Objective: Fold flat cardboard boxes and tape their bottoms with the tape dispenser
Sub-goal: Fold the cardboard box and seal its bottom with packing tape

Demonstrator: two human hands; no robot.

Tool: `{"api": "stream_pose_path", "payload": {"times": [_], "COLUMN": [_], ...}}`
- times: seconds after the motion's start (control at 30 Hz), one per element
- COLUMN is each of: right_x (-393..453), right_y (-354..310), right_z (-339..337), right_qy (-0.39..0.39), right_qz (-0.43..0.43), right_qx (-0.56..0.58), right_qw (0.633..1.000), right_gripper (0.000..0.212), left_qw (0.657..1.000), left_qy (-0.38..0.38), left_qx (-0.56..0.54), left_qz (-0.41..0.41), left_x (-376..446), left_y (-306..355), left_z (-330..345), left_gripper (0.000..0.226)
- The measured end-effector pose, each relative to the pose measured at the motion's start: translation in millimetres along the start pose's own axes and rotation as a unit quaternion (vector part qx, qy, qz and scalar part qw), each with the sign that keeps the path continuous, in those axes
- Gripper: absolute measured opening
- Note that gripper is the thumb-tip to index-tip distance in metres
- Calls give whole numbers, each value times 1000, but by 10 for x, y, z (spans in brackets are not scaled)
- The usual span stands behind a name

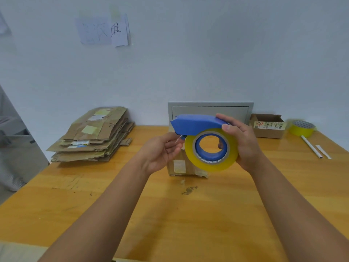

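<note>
My right hand (243, 144) grips the tape dispenser (200, 127), nose pointing frame-left, while my left hand (162, 152) pinches its tape end.

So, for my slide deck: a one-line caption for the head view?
Right hand holds the tape dispenser above a box; left hand picks at the tape end.

1 tape dispenser (196, 124), 2 tape rolls (211, 161) (301, 129), 1 flat cardboard stack (94, 135), 2 boxes (186, 165) (268, 127), 2 hands (160, 152) (243, 140).

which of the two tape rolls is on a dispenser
The tape roll held by the right hand, on the blue dispenser. The other roll lies bare, far right on the table.
</note>
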State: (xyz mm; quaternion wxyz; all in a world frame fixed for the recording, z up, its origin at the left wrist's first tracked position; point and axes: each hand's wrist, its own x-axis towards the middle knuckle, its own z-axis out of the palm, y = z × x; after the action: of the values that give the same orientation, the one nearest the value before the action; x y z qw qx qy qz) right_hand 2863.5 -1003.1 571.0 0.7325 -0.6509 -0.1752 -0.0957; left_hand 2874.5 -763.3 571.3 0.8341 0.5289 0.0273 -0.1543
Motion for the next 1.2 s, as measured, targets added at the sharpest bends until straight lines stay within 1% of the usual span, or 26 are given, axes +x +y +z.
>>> {"api": "stream_pose_path", "payload": {"times": [0.1, 0.23, 0.33, 0.43, 0.57, 0.67, 0.73, 0.83, 0.93, 1.03, 1.2], "right_x": [-1, 13, 37, 64, 111, 156, 172, 172, 179, 176, 221], "right_y": [3, 11, -21, -71, -149, -194, -203, -203, -176, -122, -115], "right_z": [-22, -56, -56, -28, -43, -93, -140, -282, -417, -453, -478], "right_qy": [-5, -24, -39, -53, -86, -108, -117, -123, -131, -137, -117], "right_qz": [-1, -5, -10, -24, -40, -40, -35, -19, 4, 15, 6], "right_qx": [-1, -28, -45, -74, -143, -183, -200, -209, -231, -253, -243], "right_qw": [1000, 999, 998, 996, 985, 976, 972, 970, 964, 957, 963], "right_gripper": [39, 40, 49, 53, 53, 59, 60, 53, 52, 52, 49], "left_qw": [1000, 999, 997, 993, 982, 974, 971, 965, 958, 949, 931], "left_qy": [-1, 16, 25, 30, 50, 54, 70, 100, 126, 147, 200], "left_qx": [10, 36, 68, 113, 181, 218, 224, 237, 255, 272, 286], "left_qz": [-10, -25, -32, -13, 17, 30, 39, 41, 41, 60, 105], "left_x": [1, 22, 43, 44, 73, 107, 132, 153, 156, 174, 259], "left_y": [4, 85, 145, 228, 392, 435, 429, 391, 235, 33, -78], "left_z": [-30, -90, -100, -108, -180, -216, -297, -535, -703, -706, -603], "left_gripper": [15, 11, 10, 7, 17, 13, 11, 13, 14, 11, 20]}}
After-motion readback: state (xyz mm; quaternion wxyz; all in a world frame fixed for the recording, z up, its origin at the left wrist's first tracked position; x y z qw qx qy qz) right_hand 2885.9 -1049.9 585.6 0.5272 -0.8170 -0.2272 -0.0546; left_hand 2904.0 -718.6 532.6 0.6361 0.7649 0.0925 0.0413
